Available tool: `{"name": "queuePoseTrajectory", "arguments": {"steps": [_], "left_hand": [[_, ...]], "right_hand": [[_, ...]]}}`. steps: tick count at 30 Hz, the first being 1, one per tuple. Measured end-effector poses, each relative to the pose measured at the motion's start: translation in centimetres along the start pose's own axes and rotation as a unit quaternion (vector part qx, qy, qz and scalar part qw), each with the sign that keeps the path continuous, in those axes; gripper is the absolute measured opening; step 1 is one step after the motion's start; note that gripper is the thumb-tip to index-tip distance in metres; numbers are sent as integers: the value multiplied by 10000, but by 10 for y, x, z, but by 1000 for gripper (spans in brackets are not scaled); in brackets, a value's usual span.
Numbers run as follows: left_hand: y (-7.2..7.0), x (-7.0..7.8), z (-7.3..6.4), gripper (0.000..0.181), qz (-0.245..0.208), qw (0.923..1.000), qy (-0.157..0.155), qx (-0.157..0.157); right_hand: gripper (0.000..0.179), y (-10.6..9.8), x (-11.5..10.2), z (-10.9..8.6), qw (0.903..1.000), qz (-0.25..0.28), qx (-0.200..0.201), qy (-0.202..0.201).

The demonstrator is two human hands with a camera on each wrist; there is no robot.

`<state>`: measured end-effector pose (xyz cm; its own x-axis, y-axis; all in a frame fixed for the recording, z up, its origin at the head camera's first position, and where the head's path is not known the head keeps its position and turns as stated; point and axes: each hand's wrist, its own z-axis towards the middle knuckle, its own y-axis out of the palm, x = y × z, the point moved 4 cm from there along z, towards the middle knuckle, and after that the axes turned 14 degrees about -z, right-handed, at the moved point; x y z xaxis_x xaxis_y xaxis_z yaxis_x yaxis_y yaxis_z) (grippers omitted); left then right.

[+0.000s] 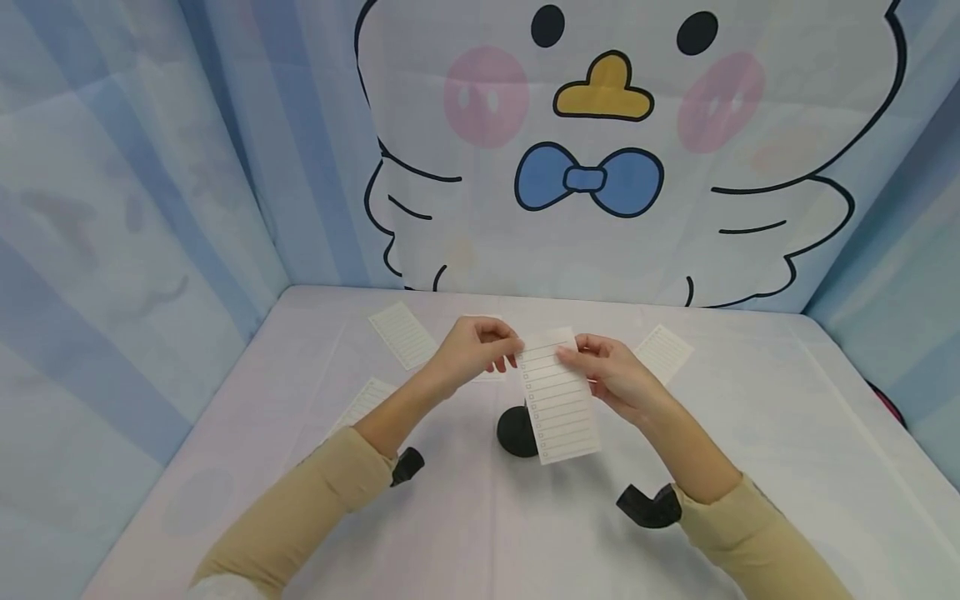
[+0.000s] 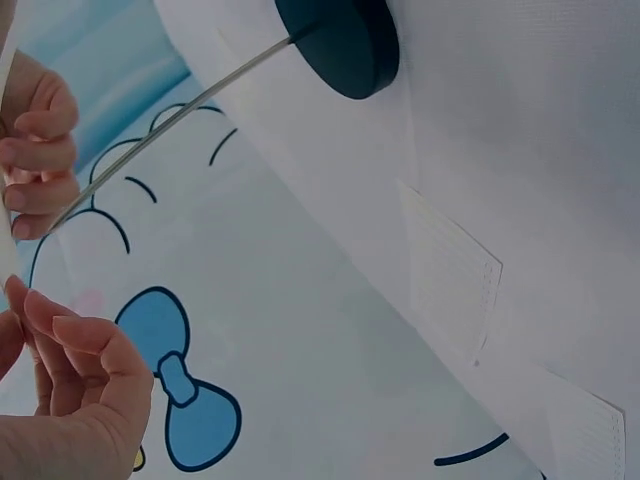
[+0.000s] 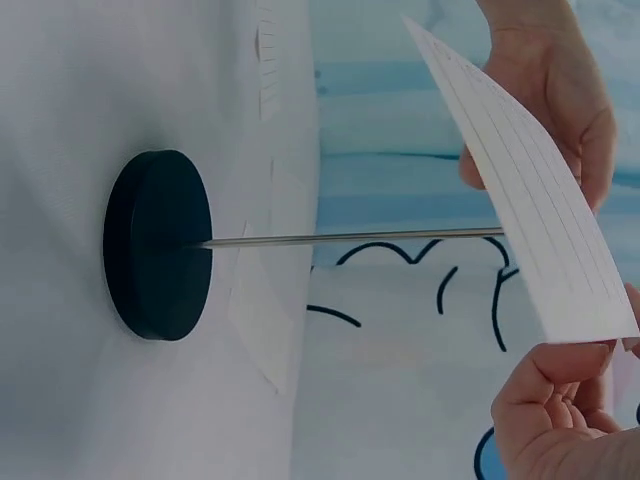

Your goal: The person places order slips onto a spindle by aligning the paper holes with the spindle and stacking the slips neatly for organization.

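A white lined checklist sheet [image 1: 558,400] hangs upright between both hands. My left hand [image 1: 480,346] pinches its upper left edge. My right hand [image 1: 618,375] grips the upper right edge, thumb on the printed face and fingers behind. Behind the sheet stands a paper spike with a round black base [image 1: 517,432], partly hidden in the head view. Its thin metal rod [image 3: 350,238] runs up to the sheet in the right wrist view, where the tip is hidden. Whether the rod pierces the sheet, I cannot tell.
More lined sheets lie on the white table: one at back left [image 1: 403,335], one under the left forearm [image 1: 367,400], one behind the left hand [image 1: 487,377] and one at right [image 1: 663,353]. Black wrist mounts [image 1: 648,507] jut from the sleeves. A printed curtain [image 1: 585,250] closes the back.
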<state>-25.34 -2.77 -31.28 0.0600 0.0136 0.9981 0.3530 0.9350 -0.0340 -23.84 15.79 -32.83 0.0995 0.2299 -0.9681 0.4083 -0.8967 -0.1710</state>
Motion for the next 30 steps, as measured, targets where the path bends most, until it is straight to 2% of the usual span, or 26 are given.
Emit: {"name": "queuePoseTrajectory", "arguments": {"steps": [5,14,18,30], "left_hand": [[0,-3,1,13,-40,9999,-78,83],[1,-4,1,15,-68,9993,-362,117],[0,-6,2,15,-87,9991,-411,73],[4,-15,3,17,62,9985,-518,-171]], "right_hand": [[21,-7,3,-7,9998,-185,-19,100],[19,-16,15,-24,9952,-829,-501,121],[21,-16,19,-29,9927,-1072,-545,81],[9,-15,30,-33,9912,-1146,-654,-50]]}}
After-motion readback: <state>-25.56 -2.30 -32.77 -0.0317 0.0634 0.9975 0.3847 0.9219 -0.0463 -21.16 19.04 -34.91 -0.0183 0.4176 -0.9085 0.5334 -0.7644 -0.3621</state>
